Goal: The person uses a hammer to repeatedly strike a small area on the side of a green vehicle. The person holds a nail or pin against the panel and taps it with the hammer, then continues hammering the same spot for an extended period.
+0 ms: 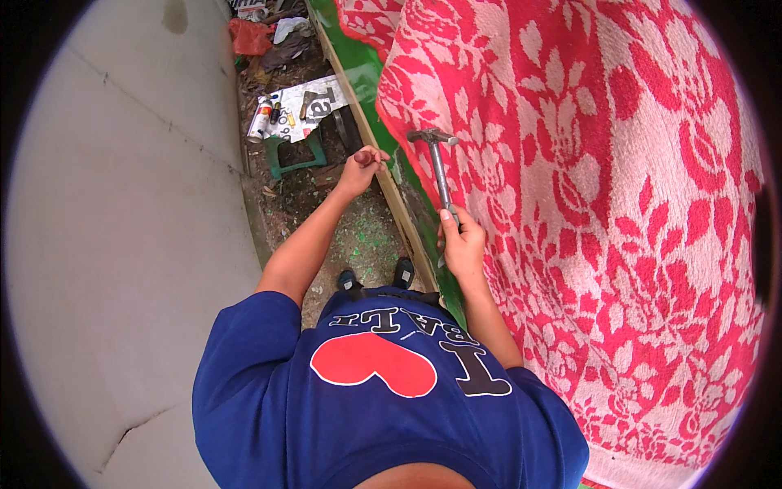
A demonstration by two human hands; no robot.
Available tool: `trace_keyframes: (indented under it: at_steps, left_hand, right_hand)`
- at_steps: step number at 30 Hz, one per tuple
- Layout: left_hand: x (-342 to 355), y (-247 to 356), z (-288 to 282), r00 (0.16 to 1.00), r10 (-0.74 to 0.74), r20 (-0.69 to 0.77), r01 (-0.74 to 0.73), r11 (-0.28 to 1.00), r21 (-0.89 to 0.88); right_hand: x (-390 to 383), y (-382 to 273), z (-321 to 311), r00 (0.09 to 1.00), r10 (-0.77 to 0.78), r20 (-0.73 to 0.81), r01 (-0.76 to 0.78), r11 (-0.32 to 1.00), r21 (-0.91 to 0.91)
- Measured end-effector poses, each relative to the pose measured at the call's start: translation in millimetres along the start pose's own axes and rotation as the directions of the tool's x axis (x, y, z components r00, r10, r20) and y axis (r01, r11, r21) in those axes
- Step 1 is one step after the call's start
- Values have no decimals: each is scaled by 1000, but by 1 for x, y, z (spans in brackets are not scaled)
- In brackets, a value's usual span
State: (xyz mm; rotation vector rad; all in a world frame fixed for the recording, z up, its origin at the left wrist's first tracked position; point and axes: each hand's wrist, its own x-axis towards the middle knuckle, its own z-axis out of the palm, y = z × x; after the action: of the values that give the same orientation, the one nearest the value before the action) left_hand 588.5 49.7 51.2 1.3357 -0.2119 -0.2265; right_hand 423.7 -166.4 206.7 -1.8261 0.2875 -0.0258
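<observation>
My right hand (464,247) is closed around the grip of a claw hammer (441,175), whose metal head lies over the edge of a red and pale pink floral cloth (570,163). To its left, my left hand (356,177) is wrapped round a tool with a reddish-brown rounded handle (364,157). The rest of that tool is hidden, so its kind cannot be told. This hand is at a long wooden edge strip (397,204), beside a green surface (363,75) that the cloth partly covers.
A pale wall (138,228) rises on the left. Beyond my left hand stands a green stool (297,156) with a printed sheet (303,96), a spray can (260,121) and small items on top. A red plastic bag (250,37) and debris lie farther off. Green flecks dot the floor (350,224).
</observation>
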Motion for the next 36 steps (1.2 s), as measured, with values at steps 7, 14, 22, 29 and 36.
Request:
trace_keyframes:
  at_steps: [7,14,22,29,36]
  left_hand:
    - [2,6,9,998,57,-10,-57,998,-26]
    - [6,3,9,997,78,-13,-78,997,-14]
    - [9,17,22,998,67,-5,-66,988,142]
    - [9,22,29,1000,25,-3,-24,959,282]
    - [10,19,27,999,36,8,-37,976,216]
  right_hand:
    - [-1,4,1,999,-19,49,19,1000,9]
    - [2,1,3,998,-3,55,3,1000,2]
    - [1,-13,11,953,-298,53,303,937,-173]
    - [12,-12,21,900,-409,150,428,769,-475]
    - [0,-16,20,899,-439,-2,426,873,-237]
